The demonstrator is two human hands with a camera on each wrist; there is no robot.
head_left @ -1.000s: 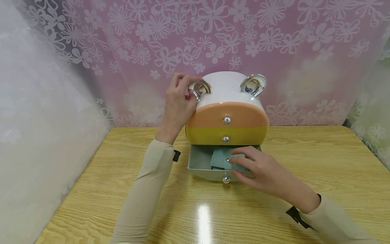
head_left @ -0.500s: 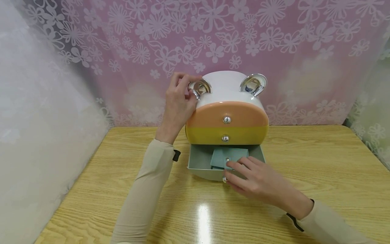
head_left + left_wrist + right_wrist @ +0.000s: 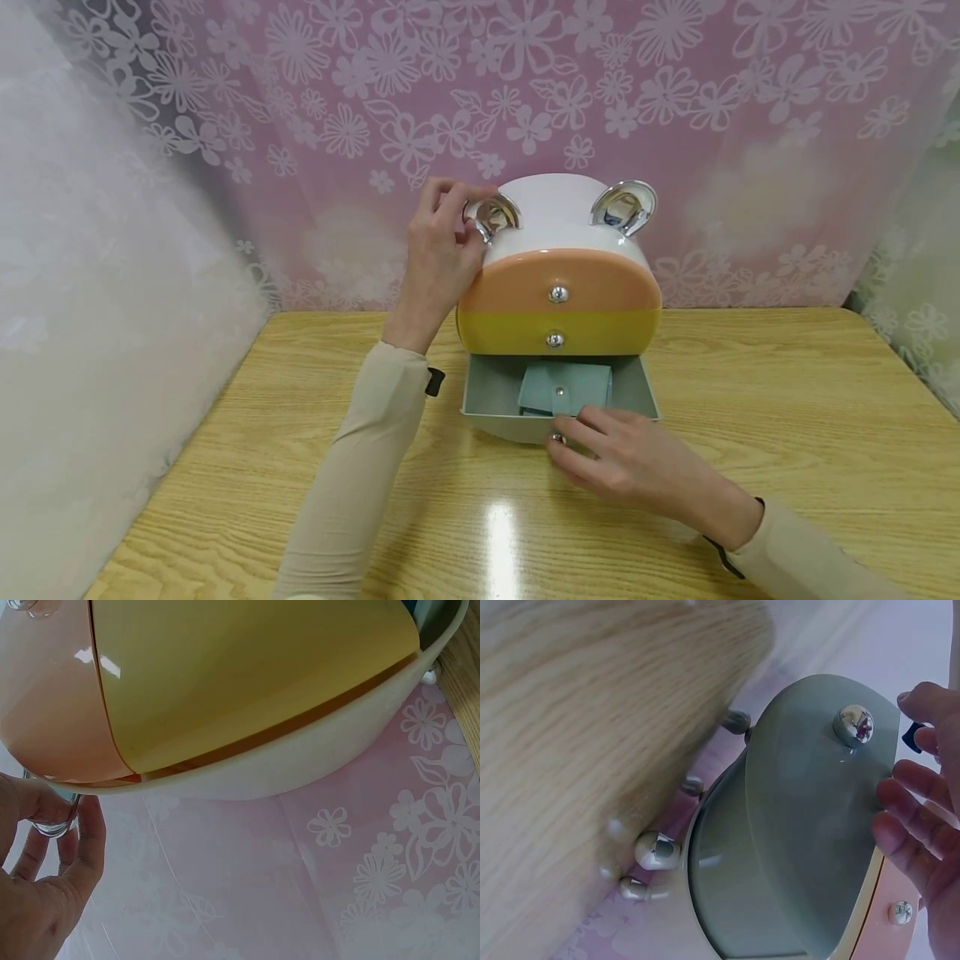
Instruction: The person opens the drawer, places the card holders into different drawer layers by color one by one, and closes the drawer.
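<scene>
A small drawer chest [image 3: 555,217] has a white top, two silver ears, and orange and yellow drawer fronts. My left hand [image 3: 438,258] grips its left silver ear [image 3: 501,218]; the left wrist view shows thumb and fingers round that ear [image 3: 52,831]. The grey-green bottom drawer [image 3: 486,392] is pulled out. Inside lies a folded teal pouch [image 3: 588,382] with a strap and snap. My right hand [image 3: 622,458] is at the drawer's front, fingers loosely bent. In the right wrist view its thumb is apart from the silver knob [image 3: 853,726], fingertips near the drawer's upper edge.
The chest stands on a wood-grain table [image 3: 315,400] on small silver feet [image 3: 657,851]. Behind it hangs a pink flowered curtain [image 3: 330,167]. The orange drawer's knob [image 3: 558,294] and the yellow drawer's knob [image 3: 555,340] stick out above the pulled-out drawer.
My right hand has moved from over the pouch down and toward me to the drawer's front, uncovering the pouch. My left hand stays on the ear.
</scene>
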